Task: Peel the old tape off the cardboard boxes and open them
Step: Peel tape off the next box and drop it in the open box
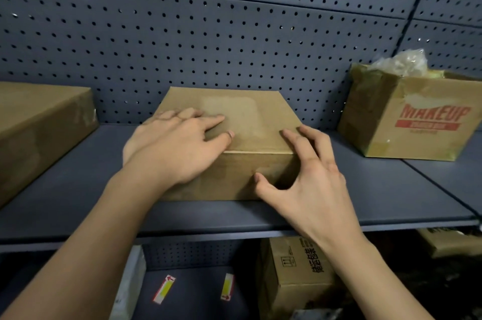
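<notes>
Cardboard box in the middle of the frame, on the dark shelf, is the one I am working on. My left hand lies on its top, fingers spread and nearly straight, pressing down and holding nothing. My right hand arches over the near right edge, fingertips on the top and thumb on the front face, pinching that edge.

I judge this to be the hunt for a tape end. The top shows only a paler patch and no strip I can make out, so next I would likely turn the box to find the seam, then lift a tape corner with a nail.

Counting left to right on this shelf, there are three boxes: a flat box at the left edge, mine, and a printed box at the right, seemingly open, with crumpled plastic poking out. At the bottom of the frame are two yellow stickers, and to their right two more boxes.
</notes>
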